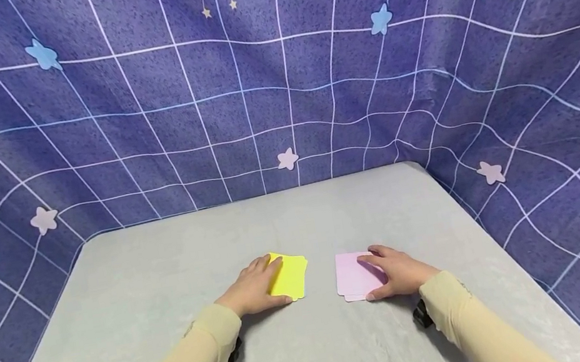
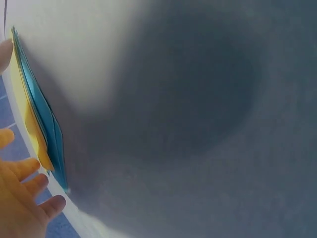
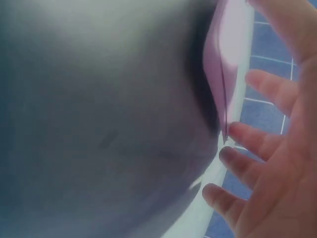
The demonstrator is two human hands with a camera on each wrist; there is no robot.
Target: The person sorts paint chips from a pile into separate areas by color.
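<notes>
Currently left hand (image 1: 253, 287) touches yellow cards (image 1: 290, 276), right hand (image 1: 400, 271) pink cards (image 1: 350, 276) right of these; both spread, not gripping; uneven pressure may fan either.

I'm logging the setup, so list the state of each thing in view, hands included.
Yellow sheets: stacked, edges slightly out of line.
Blue sheets: beneath the yellow ones, edges showing.
Pink sheets: stacked, a lower one sticking out on the near side.
Left hand: spread, at the yellow stack.
Right hand: spread, at the pink stack.
Grey table cover: laid out, lightly creased.
Patterned cloth: hanging, rippled.
</notes>
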